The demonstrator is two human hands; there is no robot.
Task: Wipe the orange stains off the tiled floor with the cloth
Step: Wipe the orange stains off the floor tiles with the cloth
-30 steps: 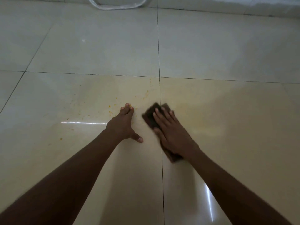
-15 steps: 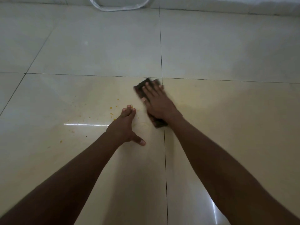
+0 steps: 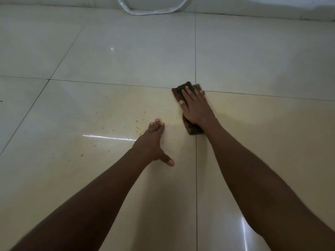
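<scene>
- Head view: the cloth (image 3: 183, 89) is pressed flat on the tiled floor (image 3: 262, 142) by the straight fingers of the right hand (image 3: 196, 108);
- orange stains (image 3: 139, 124) are seen left of the cloth;
- the left hand (image 3: 154, 140) is laid flat just beside the cloth, fingers straight, nothing held.

An indoor room, likely a home: glossy cream tiled floor (image 3: 126, 57) with dark grout lines, running back to a pale wall base (image 3: 253, 9), reflecting a strip of light.

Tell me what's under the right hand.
The right hand presses flat on the dark cloth, whose ends show beyond fingers and wrist. The tiled floor beneath the cloth is covered.
</scene>
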